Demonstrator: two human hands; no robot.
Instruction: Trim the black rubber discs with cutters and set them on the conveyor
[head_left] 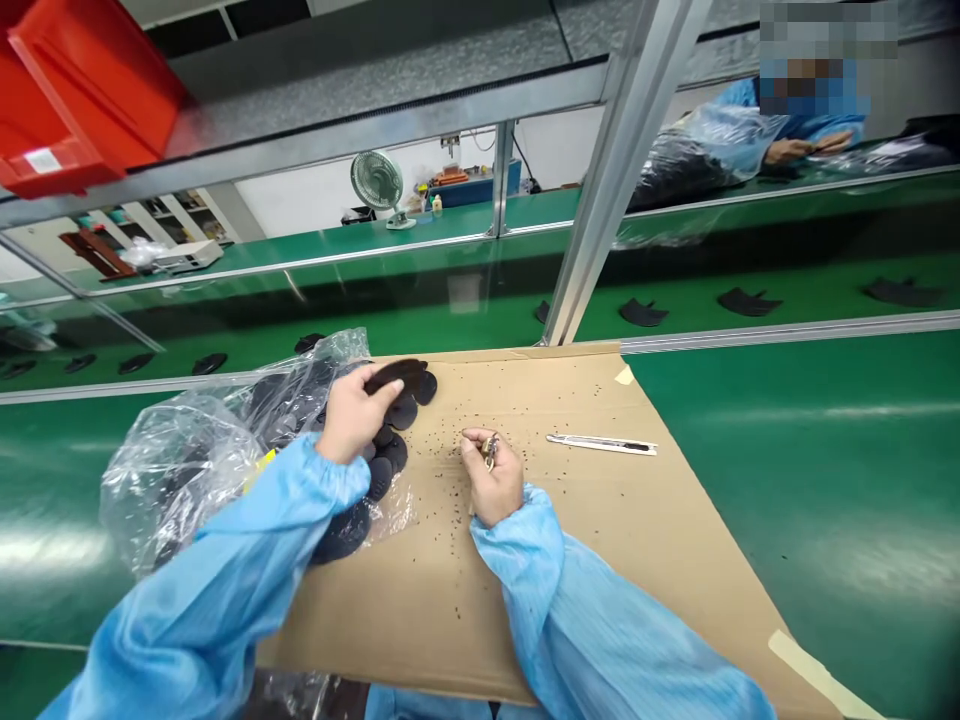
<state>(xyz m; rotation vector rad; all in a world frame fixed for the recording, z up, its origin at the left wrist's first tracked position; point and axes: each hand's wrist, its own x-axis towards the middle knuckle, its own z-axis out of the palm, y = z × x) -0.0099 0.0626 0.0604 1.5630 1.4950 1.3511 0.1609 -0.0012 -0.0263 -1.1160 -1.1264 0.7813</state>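
Head view: across the bench from me, someone in blue sleeves works over a sheet of cardboard [600, 580]. Their left hand [352, 415] pinches a dark, flat piece [401, 374] between thumb and fingers, near the cardboard's far edge. It holds the piece over a spread of dark rounded parts [381, 478], some spilling from a clear plastic bag [180, 450] on the left. Their right hand [495, 480] is curled around a small metal tool [490, 452], mostly hidden by the fingers, so I can't make out its kind. Black specks [455, 492] lie scattered around that hand, and a slim utility knife [604, 444] rests on the cardboard to its right, apart from it.

Past a metal post [622, 170], dark curved pieces [750, 301] sit spaced out along a green belt [690, 332]. A fan [377, 181] stands on the far counter, a red bin [90, 95] sits up on the shelf at left, and a co-worker's hands [810, 146] show at upper right, beside plastic-wrapped goods [686, 160].
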